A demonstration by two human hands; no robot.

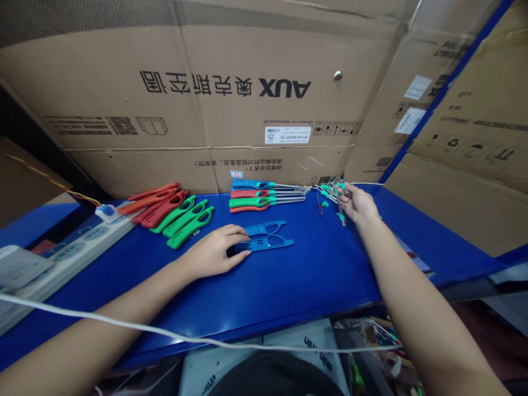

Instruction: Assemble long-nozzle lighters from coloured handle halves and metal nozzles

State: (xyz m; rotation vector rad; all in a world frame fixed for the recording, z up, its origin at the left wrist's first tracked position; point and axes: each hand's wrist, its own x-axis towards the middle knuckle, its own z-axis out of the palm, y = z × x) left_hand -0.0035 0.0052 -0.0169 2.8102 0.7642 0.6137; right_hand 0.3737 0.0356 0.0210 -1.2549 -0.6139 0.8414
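On the blue table lie two halves of a blue plastic lighter casing, side by side with their loop ends pointing right. My left hand grips their left ends between thumb and fingers. Farther right, my right hand pinches a metal lighter tube with teal plastic on it, at the edge of a small heap of such tubes. The fingertips partly hide what they hold. A thin, dark red-tipped piece lies left of that hand.
Assembled long-necked lighters are stacked at the back. Orange, red and green casings lie to the left, beside a white power strip. A cardboard wall closes off the back; a white cable crosses the front.
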